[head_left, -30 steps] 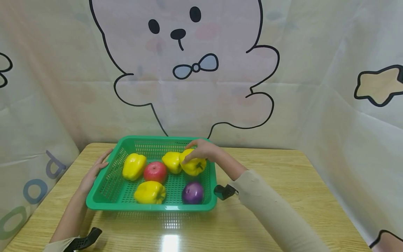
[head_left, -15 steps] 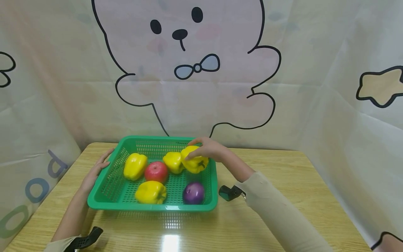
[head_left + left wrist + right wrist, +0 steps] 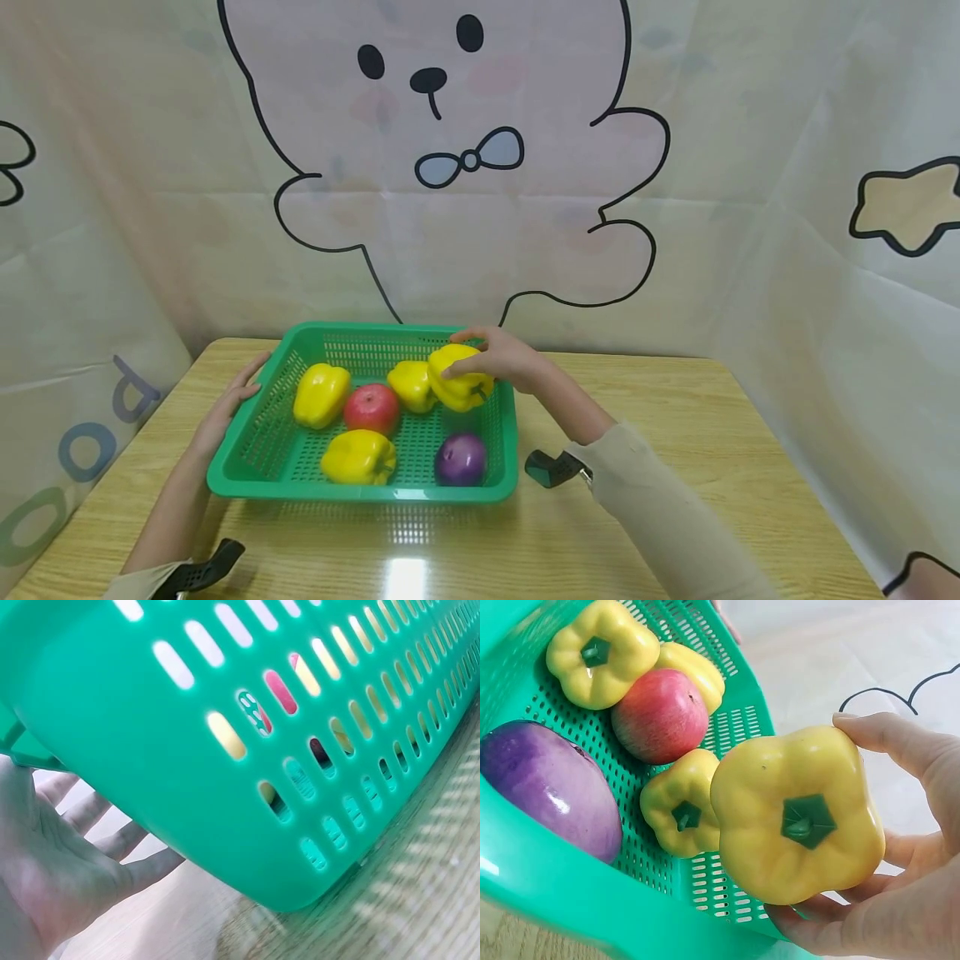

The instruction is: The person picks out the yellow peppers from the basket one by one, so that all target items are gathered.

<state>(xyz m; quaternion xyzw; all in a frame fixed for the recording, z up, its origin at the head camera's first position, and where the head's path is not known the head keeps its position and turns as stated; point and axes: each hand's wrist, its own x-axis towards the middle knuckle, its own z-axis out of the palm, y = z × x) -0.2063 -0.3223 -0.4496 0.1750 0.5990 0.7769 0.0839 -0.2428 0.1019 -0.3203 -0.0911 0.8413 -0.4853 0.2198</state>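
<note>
My right hand grips a yellow bell pepper between thumb and fingers, over the far right corner of a green basket. The pepper's green stem faces the right wrist camera. Beside it inside the basket lies another yellow pepper. My left hand rests against the basket's left side, its fingers extended along the outside, as the left wrist view shows. Also in the basket are a red apple-like fruit, a purple round vegetable, a yellow pepper at the left and one near the front.
The basket stands on a light wooden table, toward its left half. Behind it hangs a cloth backdrop with a cartoon bear, and similar cloth runs along both sides.
Over the last second my right hand has lifted the yellow pepper a little, and my right forearm has shifted slightly to the right. My left hand stays at the basket's side.
</note>
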